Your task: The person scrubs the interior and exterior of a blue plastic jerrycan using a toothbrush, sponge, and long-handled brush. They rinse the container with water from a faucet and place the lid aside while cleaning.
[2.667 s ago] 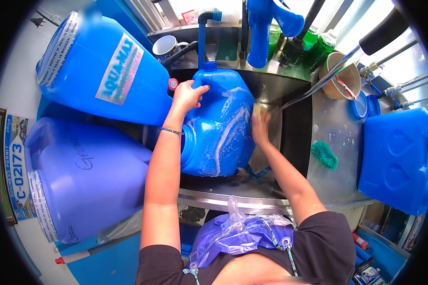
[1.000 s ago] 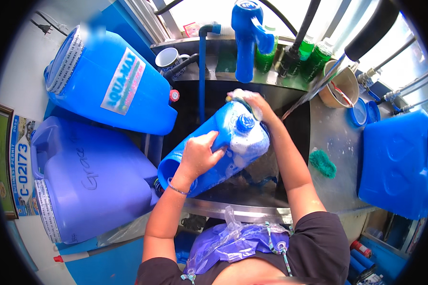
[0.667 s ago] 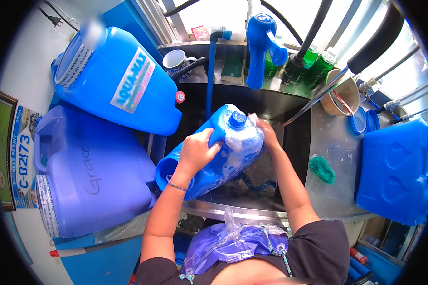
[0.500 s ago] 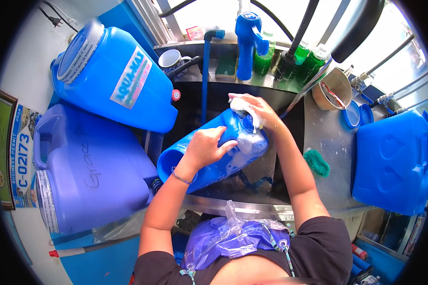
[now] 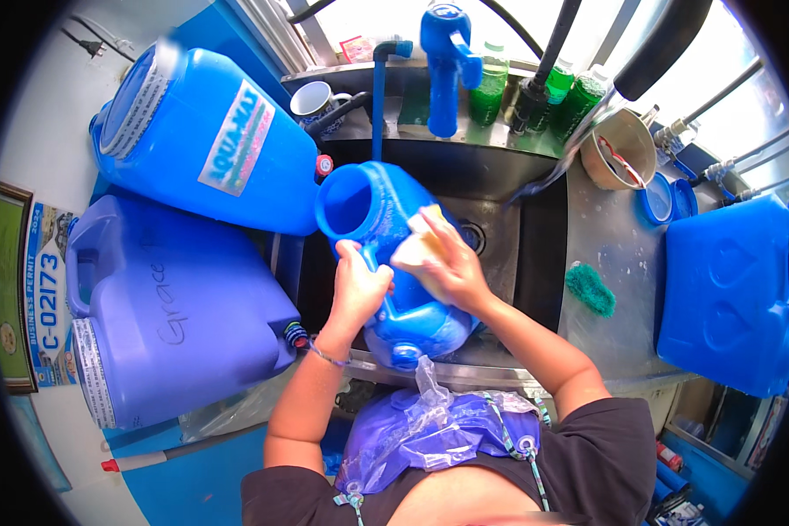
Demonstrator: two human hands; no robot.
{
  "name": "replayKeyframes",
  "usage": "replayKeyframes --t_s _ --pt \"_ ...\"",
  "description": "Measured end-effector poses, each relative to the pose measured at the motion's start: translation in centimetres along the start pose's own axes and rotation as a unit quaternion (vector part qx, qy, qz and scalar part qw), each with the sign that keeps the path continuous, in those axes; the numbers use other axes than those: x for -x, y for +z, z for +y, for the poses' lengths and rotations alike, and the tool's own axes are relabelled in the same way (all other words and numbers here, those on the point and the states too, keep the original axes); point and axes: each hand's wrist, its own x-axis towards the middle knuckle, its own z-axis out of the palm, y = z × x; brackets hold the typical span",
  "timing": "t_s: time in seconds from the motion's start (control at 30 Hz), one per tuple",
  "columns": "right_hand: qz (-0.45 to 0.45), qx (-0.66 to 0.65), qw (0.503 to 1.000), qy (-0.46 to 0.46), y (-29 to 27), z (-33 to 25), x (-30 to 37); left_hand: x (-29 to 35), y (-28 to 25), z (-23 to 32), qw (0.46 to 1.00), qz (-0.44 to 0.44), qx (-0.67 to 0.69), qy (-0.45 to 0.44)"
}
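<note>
A blue plastic water jug (image 5: pixel 423 323) is tilted over the sink, its wide round mouth facing up and to the far left. Its small spout end points toward me, and wet suds streak its side. My left hand (image 5: pixel 359 285) is closed round the jug's handle. Pressed to the jug's upper right side is a pale yellow-white sponge (image 5: pixel 419 249), gripped in my right hand (image 5: pixel 454 270), which is slightly blurred.
Steel sink (image 5: pixel 500 254) with a blue tap (image 5: pixel 444 74) behind. Left stand a blue container (image 5: pixel 280 167) and a purple one (image 5: pixel 184 307). Right: a green scrubber (image 5: pixel 590 290), beige bucket (image 5: pixel 618 149), blue lids (image 5: pixel 656 200) and another blue container (image 5: pixel 728 289). Green bottles (image 5: pixel 489 88) line the back.
The jug has been turned: its wide mouth swung from near left to far left, its spout end toward me. My right hand moved nearer with the sponge; my left now grips the handle.
</note>
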Motion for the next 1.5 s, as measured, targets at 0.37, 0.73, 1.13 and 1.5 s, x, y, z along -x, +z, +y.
replayKeyframes --t_s 0.37,0.73,1.13,1.5 --pt "0.240 -0.001 0.967 0.089 4.5 8.3 0.8 -5.8 -3.4 0.4 0.982 -0.023 -0.134 0.130" --pt "0.068 -0.213 0.914 0.339 -7.3 12.9 -5.6 -2.0 -4.5 0.4 0.918 -0.096 -0.214 0.320" --pt "0.073 -0.173 0.914 0.359 -5.3 14.4 -2.6 -0.5 -4.5 -3.4 0.901 -0.014 -0.234 0.364" --pt "0.172 -0.053 0.968 0.176 -3.4 9.1 3.8 2.1 -5.8 -7.4 0.863 -0.094 -0.288 0.404"
